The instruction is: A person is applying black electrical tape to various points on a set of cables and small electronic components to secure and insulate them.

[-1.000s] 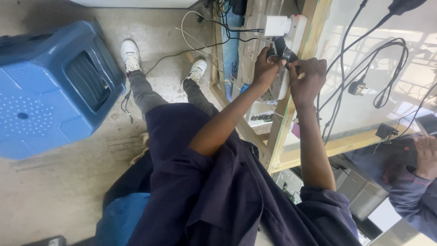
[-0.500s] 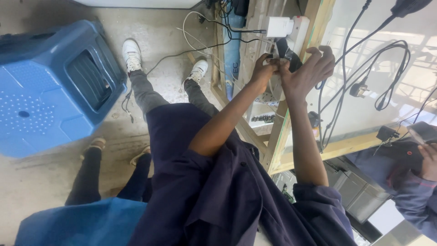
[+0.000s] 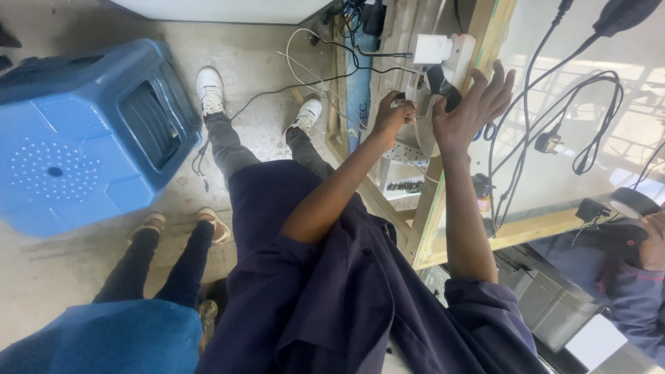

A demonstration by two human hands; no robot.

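My left hand point(image 3: 391, 114) is closed around a small dark connector point(image 3: 400, 102) beside a white power strip point(image 3: 463, 50) fixed to a wooden frame point(image 3: 435, 201). My right hand point(image 3: 474, 104) is just to its right, fingers spread. Its palm faces a black plug point(image 3: 442, 79) that sits in the strip, and it holds nothing. A white adapter point(image 3: 431, 48) is plugged in above both hands. Whether the right palm touches the black plug is hidden.
A blue plastic stool point(image 3: 83, 135) lies on the concrete floor at the left. Another person's legs in black trousers point(image 3: 156, 260) stand at the lower left. Black cables point(image 3: 554, 131) hang over a glass pane at the right, where another person's blue sleeve point(image 3: 634, 298) shows.
My right hand has opened and its fingers have spread away from the left hand. Another person in blue has stepped in at the lower left.
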